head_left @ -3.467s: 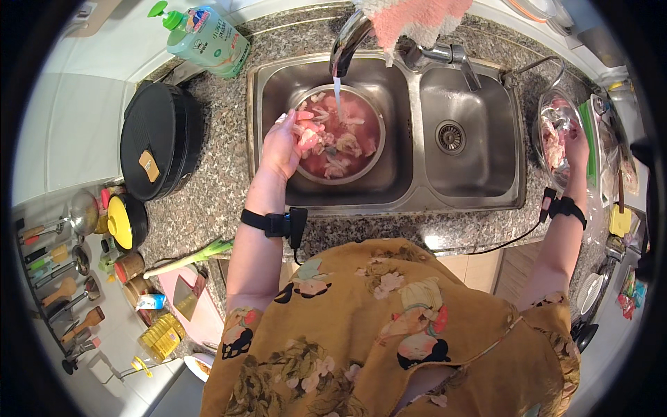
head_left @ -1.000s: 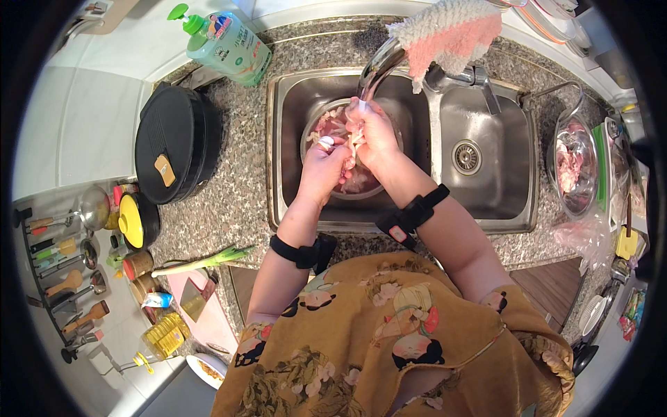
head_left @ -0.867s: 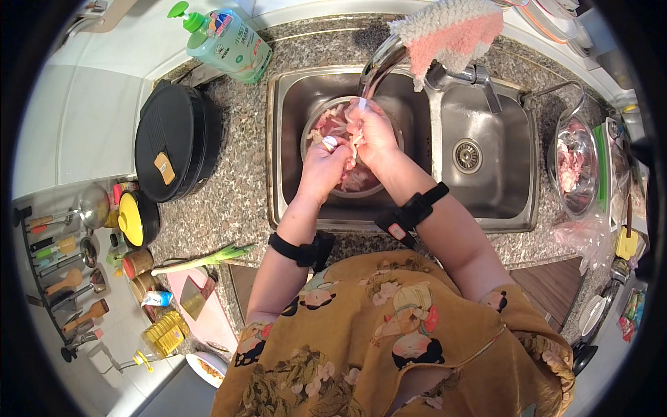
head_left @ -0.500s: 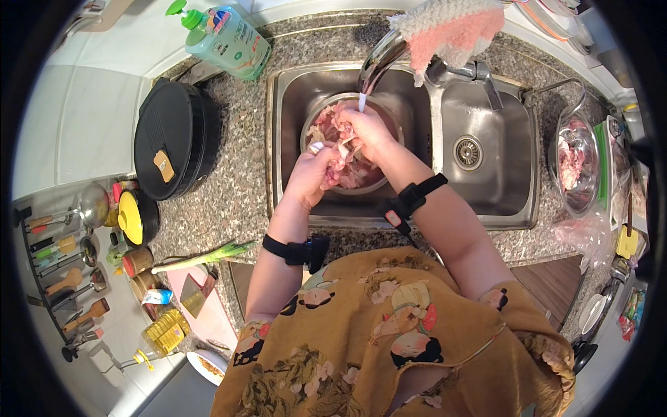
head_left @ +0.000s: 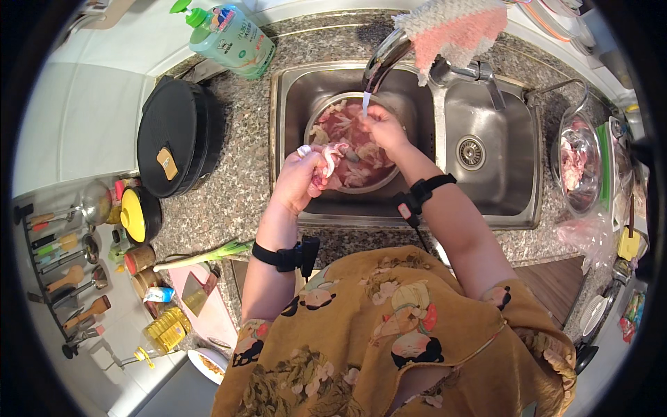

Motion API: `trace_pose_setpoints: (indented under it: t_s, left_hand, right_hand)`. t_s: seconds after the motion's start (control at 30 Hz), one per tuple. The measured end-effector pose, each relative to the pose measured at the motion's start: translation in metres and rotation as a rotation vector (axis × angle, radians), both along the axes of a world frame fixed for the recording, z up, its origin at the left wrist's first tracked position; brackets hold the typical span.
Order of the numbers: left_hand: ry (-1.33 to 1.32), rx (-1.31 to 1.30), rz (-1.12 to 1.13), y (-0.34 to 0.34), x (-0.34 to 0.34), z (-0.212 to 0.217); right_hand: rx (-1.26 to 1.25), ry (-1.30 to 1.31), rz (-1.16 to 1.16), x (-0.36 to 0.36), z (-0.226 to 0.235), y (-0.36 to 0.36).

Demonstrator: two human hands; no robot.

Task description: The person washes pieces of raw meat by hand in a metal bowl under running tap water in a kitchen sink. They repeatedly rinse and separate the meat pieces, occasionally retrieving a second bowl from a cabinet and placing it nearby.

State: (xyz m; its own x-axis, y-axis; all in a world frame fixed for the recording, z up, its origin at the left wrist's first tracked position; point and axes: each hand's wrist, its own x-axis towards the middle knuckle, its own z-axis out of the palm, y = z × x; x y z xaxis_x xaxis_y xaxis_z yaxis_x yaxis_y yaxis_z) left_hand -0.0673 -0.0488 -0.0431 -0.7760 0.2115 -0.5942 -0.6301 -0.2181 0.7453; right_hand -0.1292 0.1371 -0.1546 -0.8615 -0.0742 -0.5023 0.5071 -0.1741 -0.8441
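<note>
A round metal bowl (head_left: 308,125) stands in the left sink basin, holding reddish water and several pieces of raw meat (head_left: 358,175). Over the bowl's left side, my left hand (head_left: 299,178) is closed around a pink and whitish piece of raw meat (head_left: 332,160). My right hand (head_left: 385,133) is above the bowl's upper right part, beside the thin stream of water (head_left: 365,104) from the faucet (head_left: 386,61). Its fingers are curled together; whatever they may hold is too small to make out.
The right sink basin (head_left: 486,187) shows its drain. Beyond it, a clear bowl (head_left: 575,167) holds more raw meat. A pink and white cloth (head_left: 458,35) hangs over the faucet. Left of the sink are a black lidded pan (head_left: 177,139), a soap bottle (head_left: 236,45) and a green onion (head_left: 208,256).
My hands were close together on the meat and have moved apart. The left drew toward the lower left with a piece; the right shifted right, uncovering more of the bowl.
</note>
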Motion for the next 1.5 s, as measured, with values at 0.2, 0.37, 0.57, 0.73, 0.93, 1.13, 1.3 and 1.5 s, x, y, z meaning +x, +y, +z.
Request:
trace_pose_setpoints:
  t_s: [0.2,0.37,0.57,0.73,0.93,1.13,1.3,1.5]
  left_hand:
    - [-0.058,-0.077,-0.09,0.0,-0.004,0.003]
    - [0.004,-0.229,-0.213,0.012,-0.003,-0.005]
    - [0.048,-0.305,-0.28,0.027,0.004,-0.015]
    - [0.199,-0.371,-0.325,0.034,0.007,-0.029]
    - [0.242,-0.35,-0.371,0.037,0.009,-0.032]
    - [-0.003,-0.267,-0.434,0.027,0.007,0.001]
    - [0.019,-0.068,-0.16,0.016,0.011,0.003]
    - [-0.041,0.206,0.072,0.01,-0.012,-0.011]
  right_hand:
    - [-0.501,-0.448,0.45,0.024,0.039,0.006]
    - [-0.603,-0.416,0.328,0.029,0.05,-0.006]
    - [-0.776,-0.201,-0.343,0.027,0.061,-0.018]
    - [-0.681,-0.213,-0.328,0.027,0.068,-0.019]
    - [-0.532,-0.241,-0.355,0.023,0.057,-0.024]
    - [-0.415,-0.168,-0.483,0.001,0.03,-0.02]
    - [-0.617,-0.179,-0.216,-0.022,0.024,0.015]
    - [-0.669,-0.334,0.131,0.021,0.05,0.009]
